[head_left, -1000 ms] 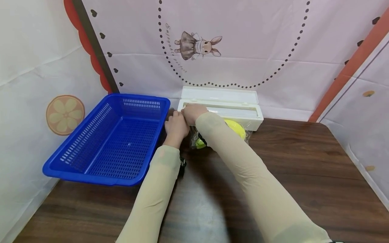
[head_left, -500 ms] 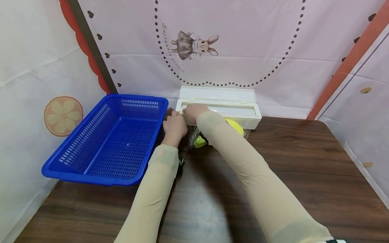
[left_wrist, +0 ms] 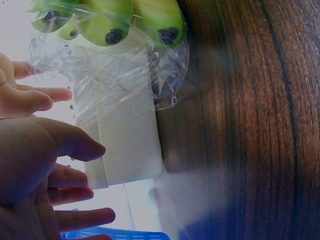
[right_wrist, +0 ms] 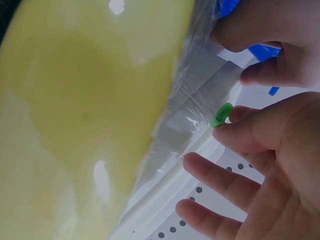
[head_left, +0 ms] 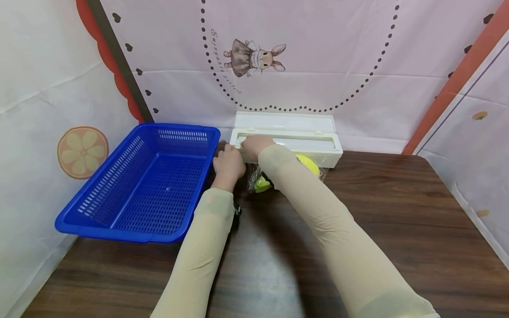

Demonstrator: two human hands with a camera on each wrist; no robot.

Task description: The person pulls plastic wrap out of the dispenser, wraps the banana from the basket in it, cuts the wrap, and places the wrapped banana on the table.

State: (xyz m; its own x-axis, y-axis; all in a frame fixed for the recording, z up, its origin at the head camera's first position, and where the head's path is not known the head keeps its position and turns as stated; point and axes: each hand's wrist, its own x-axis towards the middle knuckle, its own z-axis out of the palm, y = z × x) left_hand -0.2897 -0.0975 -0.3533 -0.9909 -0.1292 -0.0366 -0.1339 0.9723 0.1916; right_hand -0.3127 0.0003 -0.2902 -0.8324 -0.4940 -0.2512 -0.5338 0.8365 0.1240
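Observation:
A long white box [head_left: 330, 158], its lid [head_left: 286, 123] raised, stands at the back against the wall. My left hand [head_left: 229, 164] is at the box's left end, fingers fairly straight in the left wrist view; whether it presses the box is unclear. My right hand [head_left: 256, 147] lies over the box's front left edge. In the right wrist view its thumb and finger pinch a small green tab [right_wrist: 222, 115] at the box's edge. Before the box lie bananas [left_wrist: 105, 22], yellow with green ends, under crinkled clear film [left_wrist: 110, 75]. My right forearm hides part of them in the head view.
A blue perforated plastic basket [head_left: 119, 234] stands on the left, close beside my left hand. Under everything is a dark wood-grain table [head_left: 397, 221]. Printed fabric walls [head_left: 326, 53] enclose the back and sides.
Both hands stay at the left end of the box, with hardly any motion. The whole head view has shifted slightly.

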